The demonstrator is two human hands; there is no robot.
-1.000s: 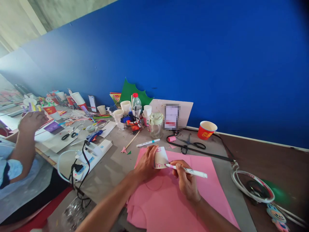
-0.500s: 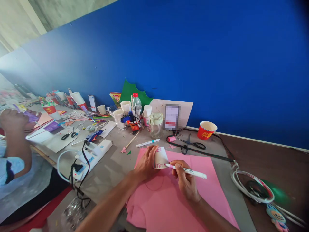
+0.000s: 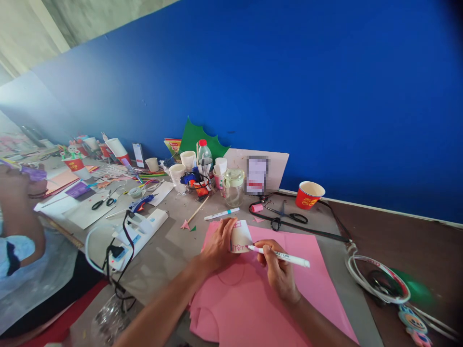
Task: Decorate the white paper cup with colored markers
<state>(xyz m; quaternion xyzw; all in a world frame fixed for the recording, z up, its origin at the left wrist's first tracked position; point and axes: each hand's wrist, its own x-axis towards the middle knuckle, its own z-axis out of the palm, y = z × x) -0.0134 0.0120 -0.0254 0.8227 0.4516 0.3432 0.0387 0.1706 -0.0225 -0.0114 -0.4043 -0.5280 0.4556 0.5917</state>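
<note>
Between my hands is a white paper cup point(image 3: 240, 234), with a pink outline near one end and a row of pink marks near the other. My left hand point(image 3: 221, 245) is closed around the cup's left side. Some of those fingers are hidden behind it. In my right hand point(image 3: 277, 270) is a white paint marker point(image 3: 289, 258), pinched between thumb and fingers. Its pink tip touches or nearly touches the cup's lower right edge. Under both hands lie sheets of pink paper point(image 3: 264, 308), one bearing a faint curved line.
A second marker point(image 3: 221, 214), a lidded glass jar point(image 3: 234, 188), scissors point(image 3: 284, 215) and a red cup point(image 3: 310, 195) stand or lie beyond the pink paper. A power strip point(image 3: 139, 241) with cables is at left, near another person's arm point(image 3: 18, 212). A coiled cable point(image 3: 378, 279) lies right.
The row of pink marks on the cup has grown slightly toward the right. My hands have barely moved. At far left, the other person's hands have shifted left.
</note>
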